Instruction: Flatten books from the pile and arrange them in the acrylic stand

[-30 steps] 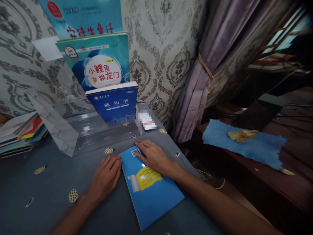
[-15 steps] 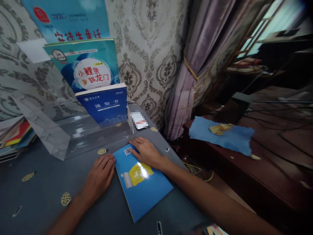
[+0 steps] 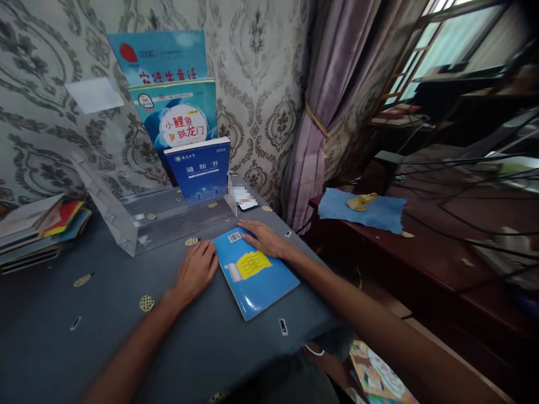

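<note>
A blue book (image 3: 265, 289) lies face down on the grey tablecloth, its barcode at the far end and a yellow panel in the middle. My right hand (image 3: 263, 238) rests flat across its far right corner, fingers stretched out. Against the far left edge of the book lies my left hand (image 3: 197, 269), palm down on the cloth with the fingers extended. Beyond them, a clear acrylic book rack (image 3: 130, 238) holds a navy booklet (image 3: 204, 177), a teal book (image 3: 145, 115) and a taller blue book (image 3: 168, 53), all upright.
A phone (image 3: 246, 203) lies right of the rack. Stacked books (image 3: 42, 235) sit at the left. Beyond the table's right edge, a blue cloth (image 3: 337, 210) bearing a yellowish peel lies on a dark red surface (image 3: 370, 244) near cables. A purple curtain (image 3: 315, 84) hangs behind.
The view has pulled back and shifted, so the rack and books appear smaller and farther right. Both hands keep their places on and beside the blue book.
</note>
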`<action>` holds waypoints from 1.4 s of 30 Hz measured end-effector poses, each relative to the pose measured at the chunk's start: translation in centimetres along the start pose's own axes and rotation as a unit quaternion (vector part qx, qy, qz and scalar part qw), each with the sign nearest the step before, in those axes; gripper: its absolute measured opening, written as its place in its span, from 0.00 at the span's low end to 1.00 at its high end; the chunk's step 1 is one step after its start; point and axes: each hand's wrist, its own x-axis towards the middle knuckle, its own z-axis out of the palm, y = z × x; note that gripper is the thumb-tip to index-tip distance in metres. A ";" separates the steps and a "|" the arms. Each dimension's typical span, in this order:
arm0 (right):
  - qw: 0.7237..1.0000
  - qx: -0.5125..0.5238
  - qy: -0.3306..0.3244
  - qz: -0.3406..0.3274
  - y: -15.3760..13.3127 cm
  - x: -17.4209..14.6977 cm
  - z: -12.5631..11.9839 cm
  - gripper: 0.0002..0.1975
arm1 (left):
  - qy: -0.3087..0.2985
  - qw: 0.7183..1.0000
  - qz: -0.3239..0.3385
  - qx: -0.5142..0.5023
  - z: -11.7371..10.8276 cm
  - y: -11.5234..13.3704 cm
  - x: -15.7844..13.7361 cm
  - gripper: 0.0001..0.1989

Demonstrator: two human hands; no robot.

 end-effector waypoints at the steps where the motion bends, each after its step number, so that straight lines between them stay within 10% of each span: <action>1: 1.000 -0.001 0.000 0.001 0.1 0.0 0.0 0.26 | 0.001 1.000 0.002 -0.003 0.0 0.0 0.0 0.07; 17: 0.999 -0.001 0.030 -0.036 1.3 0.4 0.7 0.22 | -0.058 0.987 0.124 -0.089 -1.6 1.5 0.0 0.09; 42: 0.995 -0.083 -0.053 0.007 -2.0 -6.2 -1.3 0.31 | -0.090 0.989 0.061 -0.103 -0.8 2.0 0.1 0.16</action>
